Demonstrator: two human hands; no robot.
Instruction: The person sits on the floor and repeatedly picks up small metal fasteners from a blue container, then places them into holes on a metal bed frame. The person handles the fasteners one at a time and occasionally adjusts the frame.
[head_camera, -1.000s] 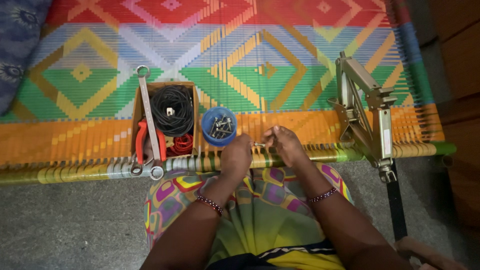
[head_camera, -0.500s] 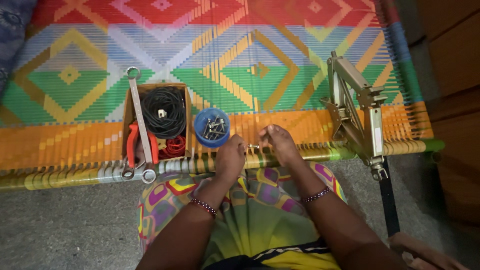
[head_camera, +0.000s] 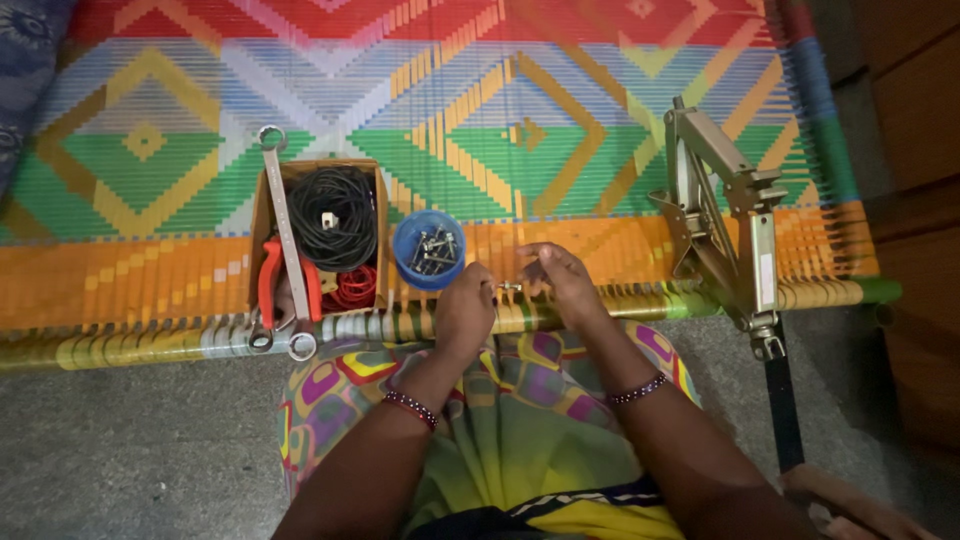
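Both hands meet over a small metal bolt at the near rail of the woven cot.

My left hand (head_camera: 465, 308) and right hand (head_camera: 555, 275) pinch the small metal bolt (head_camera: 509, 287) between their fingertips, each closed on one end, just above the cot's near rail (head_camera: 150, 345). Just left of the bolt on the woven cot (head_camera: 600, 130) stands a blue cup (head_camera: 428, 250) of bolts. Left of the cup sits a cardboard box (head_camera: 262, 200) with a black cable coil (head_camera: 333, 215), a red wire coil (head_camera: 352, 288) and red-handled pliers (head_camera: 268, 280); a long spanner (head_camera: 283, 240) lies across it. Well right of the bolt, a metal scissor jack (head_camera: 725, 220) stands on the rail.
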